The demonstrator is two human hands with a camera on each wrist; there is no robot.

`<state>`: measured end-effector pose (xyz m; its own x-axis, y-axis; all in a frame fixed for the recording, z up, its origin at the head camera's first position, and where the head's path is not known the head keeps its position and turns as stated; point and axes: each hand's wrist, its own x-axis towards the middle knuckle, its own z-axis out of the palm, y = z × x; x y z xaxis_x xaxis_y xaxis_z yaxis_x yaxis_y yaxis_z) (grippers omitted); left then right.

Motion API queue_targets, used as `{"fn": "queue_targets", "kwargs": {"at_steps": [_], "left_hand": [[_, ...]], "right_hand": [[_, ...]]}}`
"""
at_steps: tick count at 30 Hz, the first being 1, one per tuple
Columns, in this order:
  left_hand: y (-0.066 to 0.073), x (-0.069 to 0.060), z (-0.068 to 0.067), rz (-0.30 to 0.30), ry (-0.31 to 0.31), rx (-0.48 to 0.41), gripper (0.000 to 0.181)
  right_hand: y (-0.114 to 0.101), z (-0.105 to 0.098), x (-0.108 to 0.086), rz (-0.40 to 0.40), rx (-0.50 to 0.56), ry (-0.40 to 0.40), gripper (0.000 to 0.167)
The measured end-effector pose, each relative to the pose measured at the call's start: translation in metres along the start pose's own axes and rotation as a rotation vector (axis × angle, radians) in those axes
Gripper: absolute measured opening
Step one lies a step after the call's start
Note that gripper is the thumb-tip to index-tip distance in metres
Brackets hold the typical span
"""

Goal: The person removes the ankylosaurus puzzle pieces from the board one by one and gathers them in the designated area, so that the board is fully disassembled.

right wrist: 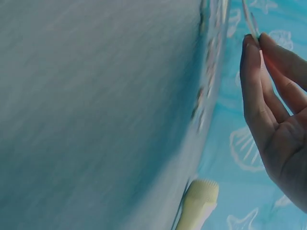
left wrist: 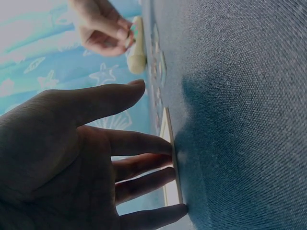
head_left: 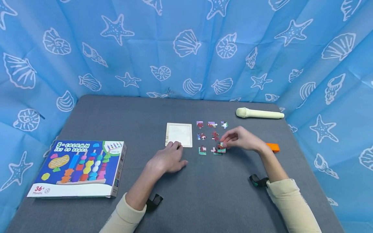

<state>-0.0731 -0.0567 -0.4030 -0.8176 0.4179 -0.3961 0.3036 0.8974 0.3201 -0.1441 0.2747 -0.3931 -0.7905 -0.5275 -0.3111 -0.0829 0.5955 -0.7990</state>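
My right hand (head_left: 240,139) pinches a jigsaw puzzle piece (head_left: 221,149) between thumb and fingertips, above the table. Edge-on, that piece (right wrist: 251,21) shows thin in the right wrist view. Under and beside it lies another piece (head_left: 214,150), partly covered. Several more colourful pieces (head_left: 202,149) are spread in loose rows to the left and beyond. My left hand (head_left: 170,158) touches the near edge of a square wooden puzzle tray (head_left: 191,136) with its fingertips. In the left wrist view its fingers (left wrist: 139,143) are extended and the thumb stands apart, holding nothing.
A boxed bead set (head_left: 78,168) lies at the left of the grey table (head_left: 198,200). Toward the back right is a pale yellow toy microphone (head_left: 259,113). An orange block (head_left: 273,147) sits behind my right wrist. A blue shell-patterned curtain (head_left: 186,64) borders the table.
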Motion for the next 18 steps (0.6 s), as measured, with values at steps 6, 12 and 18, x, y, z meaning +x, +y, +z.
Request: {"fn": "queue_targets", "kwargs": {"at_steps": [6,12,18], "left_hand": [[-0.001,0.000,0.001,-0.005,-0.004,-0.001,0.070],[0.000,-0.002,0.001,-0.007,-0.002,-0.011,0.071],[-0.001,-0.007,0.004,0.006,0.000,-0.013,0.070]], "right_hand": [[0.017,-0.004,-0.011,0.035,-0.044,0.016,0.021],[0.023,-0.006,-0.012,0.047,-0.103,0.017,0.019],[0.023,-0.008,-0.013,0.081,-0.167,0.052,0.020]]}}
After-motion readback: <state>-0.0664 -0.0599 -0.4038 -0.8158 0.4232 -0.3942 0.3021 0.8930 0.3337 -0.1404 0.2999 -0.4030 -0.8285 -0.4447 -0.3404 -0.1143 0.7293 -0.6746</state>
